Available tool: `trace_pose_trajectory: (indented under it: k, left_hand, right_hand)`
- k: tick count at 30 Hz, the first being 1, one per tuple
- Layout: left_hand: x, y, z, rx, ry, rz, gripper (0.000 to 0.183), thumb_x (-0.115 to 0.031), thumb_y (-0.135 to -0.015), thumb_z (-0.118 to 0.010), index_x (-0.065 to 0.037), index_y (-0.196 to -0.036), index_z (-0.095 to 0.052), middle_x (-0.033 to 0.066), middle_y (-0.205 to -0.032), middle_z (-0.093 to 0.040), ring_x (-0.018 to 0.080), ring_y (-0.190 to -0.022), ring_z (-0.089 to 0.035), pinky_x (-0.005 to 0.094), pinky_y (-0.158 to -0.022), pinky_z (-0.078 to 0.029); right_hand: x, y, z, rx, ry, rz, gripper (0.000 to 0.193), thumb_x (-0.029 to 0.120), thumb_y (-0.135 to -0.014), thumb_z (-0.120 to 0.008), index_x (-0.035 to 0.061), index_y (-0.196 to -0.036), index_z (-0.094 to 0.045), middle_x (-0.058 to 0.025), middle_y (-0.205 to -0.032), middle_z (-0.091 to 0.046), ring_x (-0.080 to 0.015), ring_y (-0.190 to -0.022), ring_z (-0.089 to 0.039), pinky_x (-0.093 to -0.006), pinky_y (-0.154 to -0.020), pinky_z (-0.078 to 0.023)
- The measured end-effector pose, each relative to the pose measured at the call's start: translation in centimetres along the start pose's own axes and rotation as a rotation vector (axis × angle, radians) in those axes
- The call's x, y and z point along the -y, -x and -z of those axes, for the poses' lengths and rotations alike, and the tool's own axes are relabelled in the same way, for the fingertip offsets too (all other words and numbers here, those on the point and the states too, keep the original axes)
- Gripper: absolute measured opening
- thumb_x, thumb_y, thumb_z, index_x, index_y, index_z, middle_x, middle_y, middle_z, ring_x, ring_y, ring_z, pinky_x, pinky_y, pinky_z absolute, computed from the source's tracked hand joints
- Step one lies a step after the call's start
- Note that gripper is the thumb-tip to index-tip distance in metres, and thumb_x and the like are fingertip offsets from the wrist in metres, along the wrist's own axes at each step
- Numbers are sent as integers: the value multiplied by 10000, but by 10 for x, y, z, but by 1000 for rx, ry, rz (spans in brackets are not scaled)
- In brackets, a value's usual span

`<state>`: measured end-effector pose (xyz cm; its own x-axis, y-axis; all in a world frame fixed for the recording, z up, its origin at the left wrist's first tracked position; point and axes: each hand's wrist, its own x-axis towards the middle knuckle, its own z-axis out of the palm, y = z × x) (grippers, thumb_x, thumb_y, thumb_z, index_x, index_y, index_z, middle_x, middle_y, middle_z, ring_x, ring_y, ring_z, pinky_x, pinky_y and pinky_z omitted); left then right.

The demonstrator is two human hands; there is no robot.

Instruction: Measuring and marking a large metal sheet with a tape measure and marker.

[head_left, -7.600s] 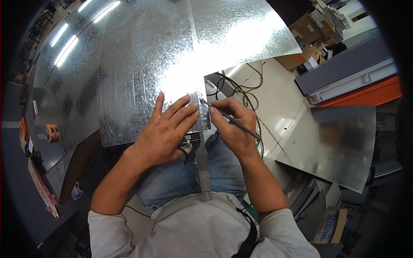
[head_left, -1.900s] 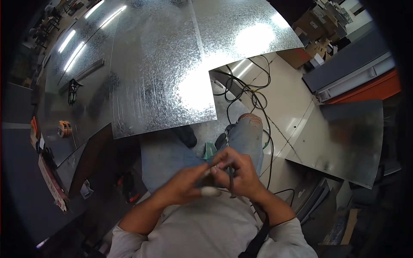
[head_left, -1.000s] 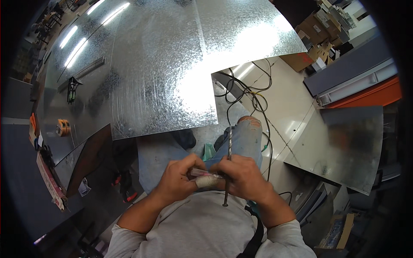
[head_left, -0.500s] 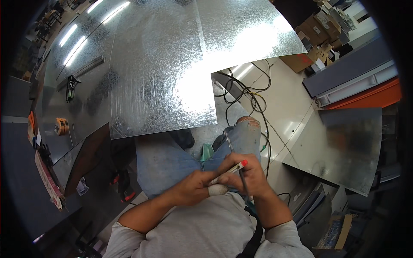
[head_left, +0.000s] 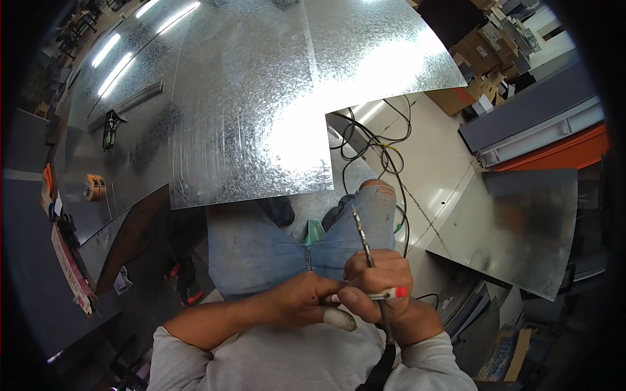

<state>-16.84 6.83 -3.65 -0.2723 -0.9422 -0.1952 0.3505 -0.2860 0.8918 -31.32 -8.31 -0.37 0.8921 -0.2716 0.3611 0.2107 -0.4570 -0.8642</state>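
Observation:
My right hand (head_left: pixel 381 277) is closed around a long thin metal tool (head_left: pixel 360 233), its worn, pointed tip upward and its dark shaft running down past the wrist. The same hand pinches a white marker pen (head_left: pixel 380 295) with a red end under its thumb. My left hand (head_left: pixel 306 296) is closed at the pen's other end, where a bit of white shows between the fingers. A whitish wrap (head_left: pixel 340 318) covers the left thumb. Both hands meet in front of my chest, above my jeans.
Shiny galvanized metal sheets (head_left: pixel 248 130) cover the bench ahead, a corner edge toward my knees. A yellow tape measure (head_left: pixel 94 188) and a dark green-marked tool (head_left: pixel 111 130) lie left. Black cables (head_left: pixel 385 153) coil on the floor. Another metal sheet (head_left: pixel 521 228) leans at right.
The tool has swung more upright, its tip now clear of my leg. My right hand has turned and lowered slightly, bringing the pen nearly level with its red end further right.

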Motion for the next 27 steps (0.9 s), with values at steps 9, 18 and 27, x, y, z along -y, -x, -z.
trace_pose_trajectory:
  k: [9,18,27]
  left_hand:
    - [27,12,33,-647,-12,-138,346,-187,-906,-822,-83,-782,-516,-49,-709,-466,50,-685,-432,267,-593,-356]
    - [164,-27,91,-825,-400,94,401,-285,-900,-850,-64,-758,-547,-24,-662,-499,67,-652,-442,308,-578,-375]
    - [166,-45,98,-786,-611,182,447,-365,-900,-833,-34,-750,-574,91,-634,-563,187,-568,-500,394,-561,-420]
  right_hand:
    - [-1,-31,61,-500,74,138,312,289,-1073,-564,-13,-1024,-626,-162,-890,-689,-223,-680,-642,-396,-697,-582]
    - [-70,-17,-21,-462,265,-72,176,21,-982,-703,-23,-1148,-666,-166,-1079,-755,-182,-939,-713,-297,-846,-556]
    - [-87,-32,-28,-417,323,-32,179,102,-1034,-674,-12,-1170,-647,-123,-1071,-776,-151,-807,-723,-263,-720,-556]
